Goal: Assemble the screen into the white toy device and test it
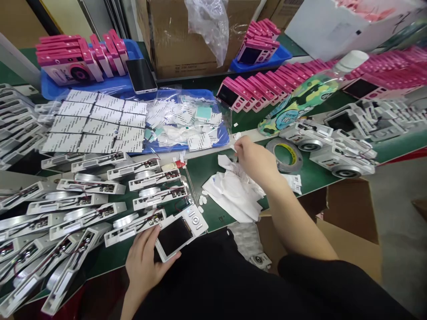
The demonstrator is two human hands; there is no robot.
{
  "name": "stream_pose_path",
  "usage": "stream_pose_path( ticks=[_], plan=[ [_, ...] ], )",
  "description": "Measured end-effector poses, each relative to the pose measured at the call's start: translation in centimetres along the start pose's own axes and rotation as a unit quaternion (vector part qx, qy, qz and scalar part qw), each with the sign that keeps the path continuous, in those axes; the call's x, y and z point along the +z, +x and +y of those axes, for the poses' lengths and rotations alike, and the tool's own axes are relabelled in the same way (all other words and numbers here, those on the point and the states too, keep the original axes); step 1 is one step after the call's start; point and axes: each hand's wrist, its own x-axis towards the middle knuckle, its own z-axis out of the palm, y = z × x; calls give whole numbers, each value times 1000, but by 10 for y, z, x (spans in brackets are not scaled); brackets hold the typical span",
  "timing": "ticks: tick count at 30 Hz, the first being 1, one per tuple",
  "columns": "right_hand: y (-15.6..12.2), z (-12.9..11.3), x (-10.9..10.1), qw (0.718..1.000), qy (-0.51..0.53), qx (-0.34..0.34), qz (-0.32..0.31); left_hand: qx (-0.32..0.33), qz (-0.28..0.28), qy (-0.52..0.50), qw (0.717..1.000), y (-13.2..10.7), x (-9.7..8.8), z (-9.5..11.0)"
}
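Near the table's front edge, my left hand (pixel 147 262) grips a white digital camera (pixel 176 235) by its left end, its dark screen and round button pad facing up. My right hand (pixel 255 160) is closed in a pinch above a crumpled white cloth (pixel 233 195), close to a small white piece (pixel 237 136) by the pale ledge. What its fingertips hold, if anything, is hidden. Several small white oval pieces (pixel 202 198) lie between the camera and the cloth. Open white camera bodies (pixel 156 178) with exposed wires stand in rows to the left.
A tape roll (pixel 296 160), a camouflage-patterned bottle (pixel 296 106) and white cameras (pixel 343 153) lie right. Behind are a blue tray (pixel 224 138) of bagged slips, printed white sheets (pixel 96 126), a phone (pixel 141 75), pink cameras (pixel 267 89) and a cardboard box (pixel 173 40).
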Motion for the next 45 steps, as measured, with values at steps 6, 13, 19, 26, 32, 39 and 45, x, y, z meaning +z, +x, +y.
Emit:
stream_pose_path(
  ticks=[6, 13, 19, 26, 32, 39, 45],
  plan=[
    [25, -9, -35, 992, 73, -67, 77, 2, 5, -9, 1000, 0, 1, 0],
    [58, -61, -41, 970, 29, -195, 142, -2, 6, -9, 1000, 0, -1, 1],
    [46, -89, -8, 901, 17, -434, 5, -2, 7, -5, 1000, -2, 0, 0],
    [57, -78, 28, 897, 10, -441, -27, -6, 7, -9, 1000, -5, 1, 0],
    [49, -74, 38, 902, 14, -431, -26, -5, 10, -8, 1000, -5, 1, 0],
    [58, -74, 4, 921, 33, -388, 16, 1, 14, 1, 1000, -2, 0, 0],
    [73, -82, -39, 977, 19, -190, 91, 2, 19, 9, 1000, 3, -2, 2]
  ],
)
